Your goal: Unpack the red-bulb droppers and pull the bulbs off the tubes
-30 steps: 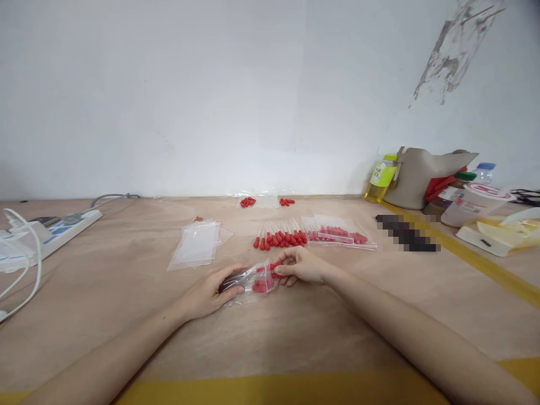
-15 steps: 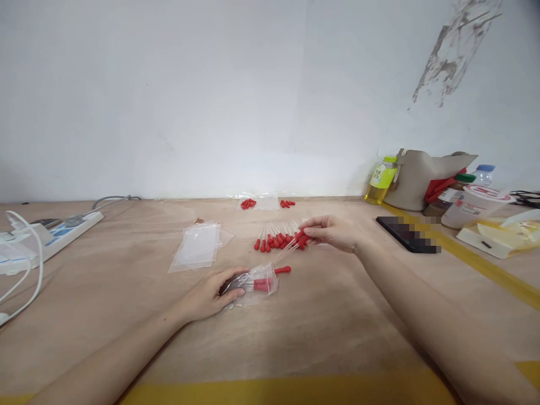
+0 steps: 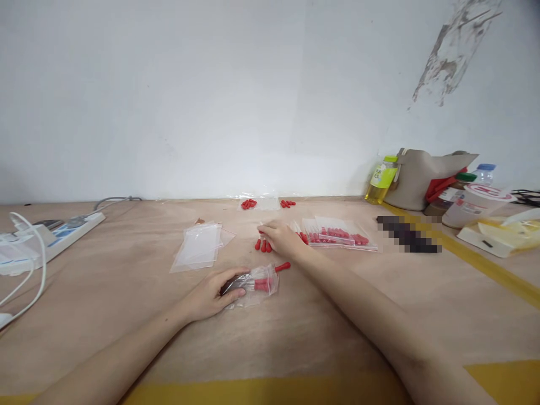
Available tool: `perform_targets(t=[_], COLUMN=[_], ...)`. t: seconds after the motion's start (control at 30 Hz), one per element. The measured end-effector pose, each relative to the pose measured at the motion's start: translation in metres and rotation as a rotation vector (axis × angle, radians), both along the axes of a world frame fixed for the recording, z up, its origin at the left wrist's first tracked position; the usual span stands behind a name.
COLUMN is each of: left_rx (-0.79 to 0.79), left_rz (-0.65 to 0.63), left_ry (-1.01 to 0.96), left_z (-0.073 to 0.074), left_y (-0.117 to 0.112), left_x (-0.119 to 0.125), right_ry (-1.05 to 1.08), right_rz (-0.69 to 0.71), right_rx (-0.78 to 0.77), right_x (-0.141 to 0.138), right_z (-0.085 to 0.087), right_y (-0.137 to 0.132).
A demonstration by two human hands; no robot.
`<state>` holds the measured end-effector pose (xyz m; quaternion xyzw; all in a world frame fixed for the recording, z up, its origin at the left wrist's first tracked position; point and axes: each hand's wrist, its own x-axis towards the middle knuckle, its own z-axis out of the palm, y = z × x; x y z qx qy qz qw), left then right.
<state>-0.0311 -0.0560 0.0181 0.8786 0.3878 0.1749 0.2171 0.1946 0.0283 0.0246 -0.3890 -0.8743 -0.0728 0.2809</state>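
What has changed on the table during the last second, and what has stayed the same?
The right hand let go of the dropper at the bag, went out to the right end of the loose droppers, then moved left and now lies over them. Whether it grips any cannot be seen. The left hand stayed on the bag; the filled bags and empty bags did not move.

Two slim bare forearms, bare left grip [image 3: 210, 296], bare right grip [image 3: 280, 238]
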Motion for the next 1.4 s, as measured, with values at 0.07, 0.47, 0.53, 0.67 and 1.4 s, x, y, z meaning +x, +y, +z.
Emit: perform_targets(t=[0.07, 0.47, 0.53, 0.67, 1.4], left_rx=[0.000, 0.003, -0.007, -0.034, -0.082], left_rz=[0.001, -0.011, -0.004, 0.002, -0.063], left_ry=[0.005, 0.018, 0.010, -0.003, 0.032], left_z=[0.000, 0.000, -0.001, -0.001, 0.003], left_y=[0.000, 0.000, 0.001, 0.002, 0.003], left_x=[0.000, -0.001, -0.002, -0.003, -0.005], right_ry=[-0.164, -0.174, -0.025, 0.245, 0.934], right_rz=[-0.020, -0.077, -0.099, -0.078, -0.108], right_rx=[0.007, -0.039, -0.071, -0.218, -0.482], right_x=[-0.006, -0.003, 0.009, 0.043, 0.105], right_z=[-0.003, 0.005, 0.009, 0.007, 0.023], right_y=[0.002, -0.016, -0.023, -0.042, -0.032])
